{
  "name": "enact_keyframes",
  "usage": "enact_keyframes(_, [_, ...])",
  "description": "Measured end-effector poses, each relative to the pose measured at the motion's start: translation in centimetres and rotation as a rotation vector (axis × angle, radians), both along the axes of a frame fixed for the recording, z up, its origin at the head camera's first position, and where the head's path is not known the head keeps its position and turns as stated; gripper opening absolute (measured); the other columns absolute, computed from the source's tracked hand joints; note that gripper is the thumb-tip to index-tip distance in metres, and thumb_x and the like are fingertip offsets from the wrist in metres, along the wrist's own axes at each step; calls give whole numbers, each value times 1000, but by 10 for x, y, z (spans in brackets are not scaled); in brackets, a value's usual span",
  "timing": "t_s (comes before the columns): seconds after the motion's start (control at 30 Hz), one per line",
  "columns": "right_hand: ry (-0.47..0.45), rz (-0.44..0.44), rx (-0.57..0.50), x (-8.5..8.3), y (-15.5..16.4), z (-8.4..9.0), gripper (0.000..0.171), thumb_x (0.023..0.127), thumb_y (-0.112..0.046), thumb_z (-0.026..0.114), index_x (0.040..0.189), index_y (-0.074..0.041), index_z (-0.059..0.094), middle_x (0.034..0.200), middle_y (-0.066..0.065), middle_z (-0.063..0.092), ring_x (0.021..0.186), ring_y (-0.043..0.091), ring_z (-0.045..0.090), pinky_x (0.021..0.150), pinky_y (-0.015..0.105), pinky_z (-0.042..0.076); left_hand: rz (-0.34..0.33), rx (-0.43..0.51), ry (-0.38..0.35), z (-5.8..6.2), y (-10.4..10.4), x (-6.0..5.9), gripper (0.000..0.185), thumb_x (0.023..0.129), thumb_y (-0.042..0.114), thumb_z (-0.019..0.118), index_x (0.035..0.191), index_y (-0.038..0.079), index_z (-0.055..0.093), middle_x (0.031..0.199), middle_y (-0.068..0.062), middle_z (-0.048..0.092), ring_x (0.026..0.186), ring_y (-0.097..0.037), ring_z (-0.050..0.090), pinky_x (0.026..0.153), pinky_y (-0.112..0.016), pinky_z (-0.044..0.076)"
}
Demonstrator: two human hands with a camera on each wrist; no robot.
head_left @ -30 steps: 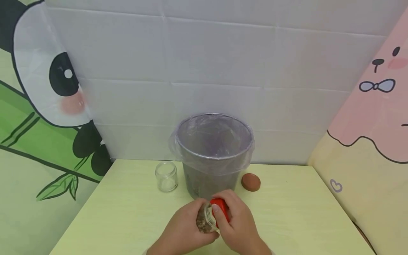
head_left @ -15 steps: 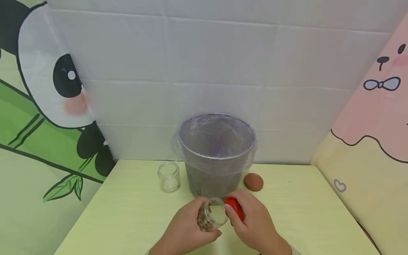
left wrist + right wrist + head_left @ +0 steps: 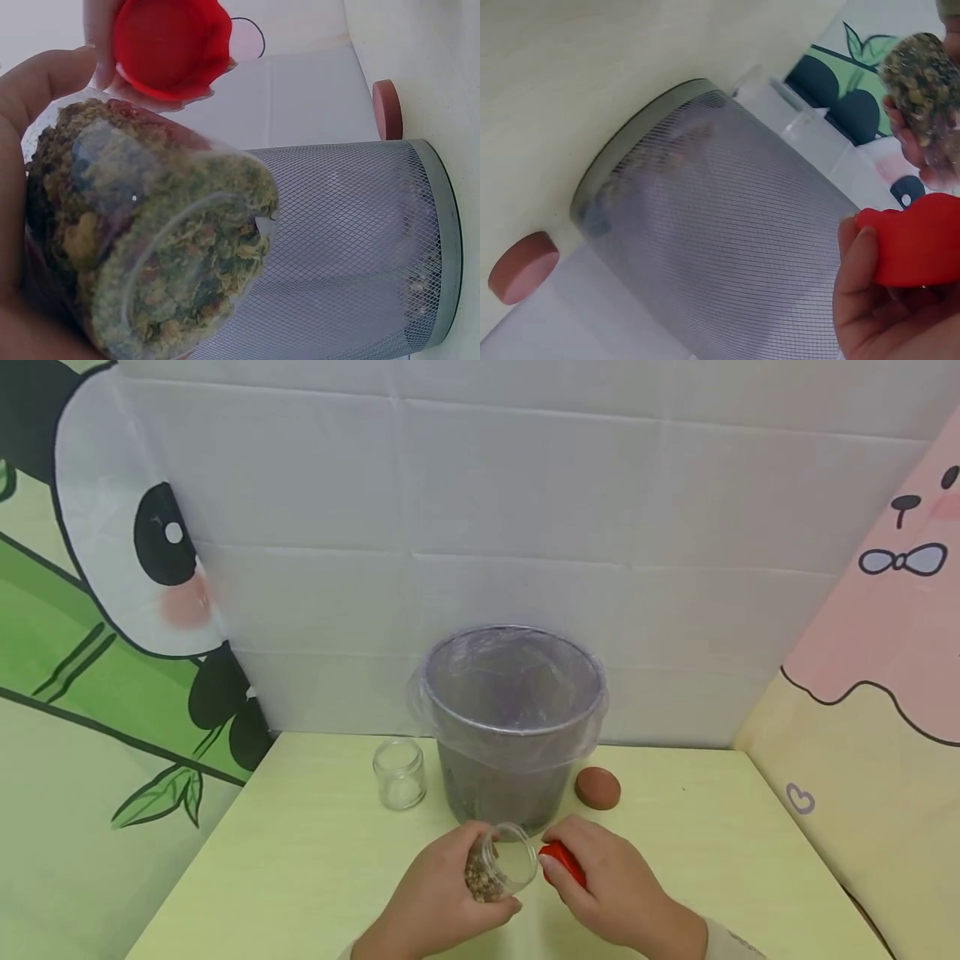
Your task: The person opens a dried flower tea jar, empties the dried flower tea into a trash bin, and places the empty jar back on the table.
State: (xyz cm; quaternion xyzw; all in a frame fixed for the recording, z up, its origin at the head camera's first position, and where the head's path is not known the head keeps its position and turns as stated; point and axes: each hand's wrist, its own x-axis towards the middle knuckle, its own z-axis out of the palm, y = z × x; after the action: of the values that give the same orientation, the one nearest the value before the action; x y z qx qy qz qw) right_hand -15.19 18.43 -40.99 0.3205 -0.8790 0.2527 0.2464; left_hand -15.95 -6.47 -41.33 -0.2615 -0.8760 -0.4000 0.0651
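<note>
The left hand grips a clear cylindrical jar of brown-green dried bits, tilted, its long axis and open mouth toward the right hand, which holds a red scalloped lid apart from it; beyond both hands stands a grey mesh bin

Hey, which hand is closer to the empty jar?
Left. The left hand is in front of the empty jar, slightly right; the right hand is farther right, holding the red lid.

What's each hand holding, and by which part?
Left hand: the clear, round jar of dried bits, around its side. Right hand: the red, scalloped lid, by its edge.
</note>
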Motion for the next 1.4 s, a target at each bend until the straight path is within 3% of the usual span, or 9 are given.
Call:
enact_keyframes(0.3, [-68,-38,255,-7,15,-13,19,99,-37,68,101,-19,66,91,-15,53,76,3,49,60,23,47,-5,8,-23,-2,2,-1,57,72,43,91,115,25,59,100,16,60,86,-3,59,78,-28,54])
enact_keyframes(0.47, [-34,-71,358,-22,34,-27,18,96,-35,70,96,-18,64,89,-12,53,74,6,50,59,27,47,7,-9,-8,-3,3,0,58,71,44,91,116,25,59,101,14,62,87,-3,59,78,-28,54])
enact_keyframes(0.8, [-18,-201,419,-64,72,-50,17,93,-30,69,89,-17,59,82,-10,46,68,10,46,53,27,42,20,-4,28,-5,3,-1,58,69,43,92,113,26,58,100,15,61,87,-2,59,78,-29,54])
enact_keyframes(1.03, [-17,-265,451,-93,95,-47,19,94,-30,69,88,-14,59,79,-5,47,66,14,43,51,30,39,19,8,24,-5,3,-1,59,69,41,92,115,25,60,101,10,65,87,-3,60,79,-29,55])
enact_keyframes(1.4, [-79,-385,471,-137,130,-37,18,96,-26,62,87,-11,57,79,0,49,68,21,51,53,38,45,2,3,28,-7,3,1,58,69,43,92,114,25,60,100,13,64,87,-2,59,79,-29,55])
